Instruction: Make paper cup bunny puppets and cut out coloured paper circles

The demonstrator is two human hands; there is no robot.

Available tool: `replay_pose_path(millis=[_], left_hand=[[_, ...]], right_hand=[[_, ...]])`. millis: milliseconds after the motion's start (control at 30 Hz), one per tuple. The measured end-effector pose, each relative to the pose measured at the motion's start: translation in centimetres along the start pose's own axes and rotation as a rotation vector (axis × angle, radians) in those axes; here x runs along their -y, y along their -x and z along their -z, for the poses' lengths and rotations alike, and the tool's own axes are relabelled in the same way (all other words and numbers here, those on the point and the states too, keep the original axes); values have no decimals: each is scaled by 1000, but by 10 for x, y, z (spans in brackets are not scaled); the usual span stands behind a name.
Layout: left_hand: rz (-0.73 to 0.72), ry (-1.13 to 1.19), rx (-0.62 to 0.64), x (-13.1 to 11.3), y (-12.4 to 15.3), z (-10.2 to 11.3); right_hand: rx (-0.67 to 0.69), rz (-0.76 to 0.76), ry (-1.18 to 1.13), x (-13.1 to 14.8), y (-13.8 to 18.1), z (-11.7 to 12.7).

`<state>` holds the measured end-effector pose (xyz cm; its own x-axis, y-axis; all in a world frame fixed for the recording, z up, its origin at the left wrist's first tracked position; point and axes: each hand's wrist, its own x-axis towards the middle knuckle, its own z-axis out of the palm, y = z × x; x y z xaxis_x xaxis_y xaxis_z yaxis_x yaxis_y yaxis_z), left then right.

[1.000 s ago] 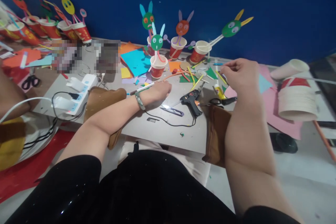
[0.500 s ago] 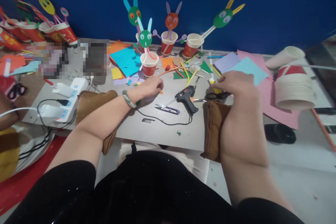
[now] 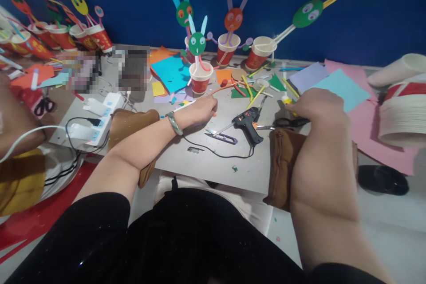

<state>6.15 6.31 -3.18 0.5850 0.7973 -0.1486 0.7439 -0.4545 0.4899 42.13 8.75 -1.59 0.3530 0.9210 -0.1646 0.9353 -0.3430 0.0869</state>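
My left hand (image 3: 199, 108) rests on the grey board (image 3: 206, 164) with its fingers curled under. A small orange bit shows at the fingertips, and a white stick (image 3: 178, 108) lies by the wrist with the bracelet. My right hand (image 3: 317, 104) is closed low over the table's right side. The white cap and yellow body of a glue bottle (image 3: 286, 99) stick out at its fingers. Black scissors (image 3: 289, 122) lie just under that hand. A black glue gun (image 3: 248, 122) and small snips (image 3: 222, 136) lie between my hands.
Paper cups with bunny faces on sticks (image 3: 200, 77) stand along the blue wall, more at far left (image 3: 96, 37). Coloured paper sheets (image 3: 336, 86) and sticks cover the back. A power strip (image 3: 100, 117) lies left and stacked cups (image 3: 402, 115) lie right. Another person's arm (image 3: 13, 120) shows at the left edge.
My right hand has come down from a raised pinch to the table and closed at the glue bottle. My left hand has stayed put. The view has shifted slightly.
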Motion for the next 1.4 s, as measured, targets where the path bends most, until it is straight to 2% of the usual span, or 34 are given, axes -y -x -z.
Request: replay_pose_path(millis=[167,267,400,467,600,767,867,967,1033,1167,1300,1400], left_hand=[[6,14,-3,-2,1,-1],[29,5,-10,-2,-1,-5],[46,26,-24,-1,-4,-3],[69,25,8,-2,-4,3],[97,63,55,-1,-2,17],[81,245,13,3,1,27],[67,289,-2,6,0,29],[86,172,-39,8,0,29],[104,81,1,7,-1,29],[128,25,158,-3,2,30],[85,-7,148,-9,7,32],[114,-22,118,-9,8,33]], right_hand=[[-139,-7,-172,11,16,13],[-205,15,-429,25,30,21],[-266,148,-798,45,41,18],[-214,207,-995,53,41,11],[30,303,-1318,68,42,3],[286,342,-1576,81,63,10],[427,359,-1602,87,76,13],[499,388,-1558,92,84,13],[496,427,-1530,96,88,12],[473,488,-1443,103,96,10],[417,477,-1305,108,101,7],[361,470,-1258,109,103,6]])
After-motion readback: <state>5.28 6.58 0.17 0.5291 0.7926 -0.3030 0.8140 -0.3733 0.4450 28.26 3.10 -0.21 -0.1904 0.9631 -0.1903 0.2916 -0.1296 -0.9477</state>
